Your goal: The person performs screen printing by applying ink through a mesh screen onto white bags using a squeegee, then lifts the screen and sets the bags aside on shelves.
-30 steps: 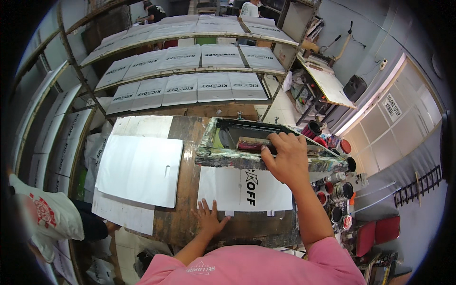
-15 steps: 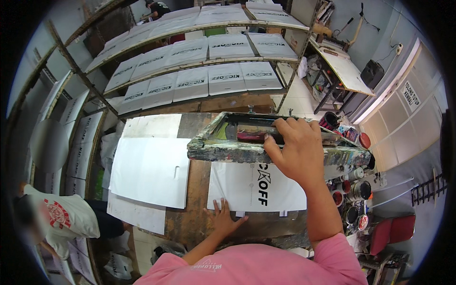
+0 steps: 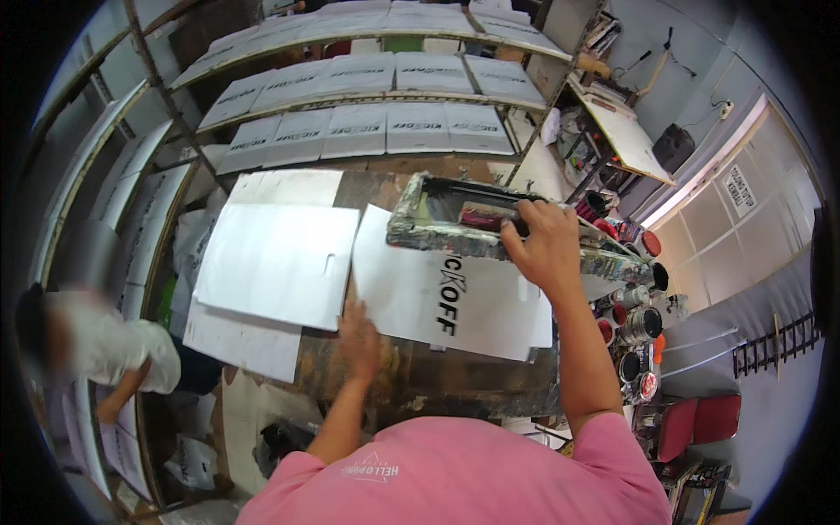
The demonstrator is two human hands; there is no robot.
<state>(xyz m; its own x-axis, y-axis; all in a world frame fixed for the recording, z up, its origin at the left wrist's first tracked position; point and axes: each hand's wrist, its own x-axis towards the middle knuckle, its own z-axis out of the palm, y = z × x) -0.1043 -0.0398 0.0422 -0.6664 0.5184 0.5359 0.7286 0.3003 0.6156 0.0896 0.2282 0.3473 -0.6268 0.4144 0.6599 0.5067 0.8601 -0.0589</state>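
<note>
My right hand is closed round the squeegee inside a paint-crusted screen printing frame. The frame's near side stands raised over the table; whether my fingers also grip its bar I cannot tell. Partly beneath it lies a white plastic bag with bold black lettering, skewed, its left edge against a stack of blank white bags. My left hand, smeared by motion, is at the printed bag's lower left corner. Its fingers are too blurred to read. A white edge shows under the bag's right side.
Racks of printed white bags stand beyond the stained table and along the left. Ink tubs crowd the right side. A co-worker in a white shirt is at the left rack. A red chair stands lower right.
The printed bag has shifted left and turned, closing the gap to the blank stack. My left hand has moved left with it. My right hand still holds the squeegee; the view has shifted.
</note>
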